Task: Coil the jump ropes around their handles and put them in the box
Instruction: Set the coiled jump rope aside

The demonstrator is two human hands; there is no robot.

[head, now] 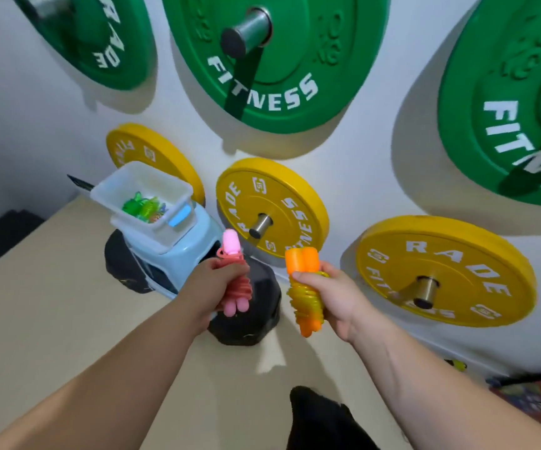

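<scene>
Head view: the left hand [212, 285] is gripping the pink jump rope [234, 280], fingers [230, 267] curling round its coiled middle, handle ends poking out above and below; the right hand [332, 298] is clutching the orange jump rope [304, 300] the same way. Both bundles are hanging in the air, short of the box [152, 181], which is sitting on a blue stool [181, 251] with a green rope [144, 207] inside. These are looking light and springy (liable to unwind if the grip slackens), so squeezing across the wraps, not the slick handle ends, is looking safest.
</scene>
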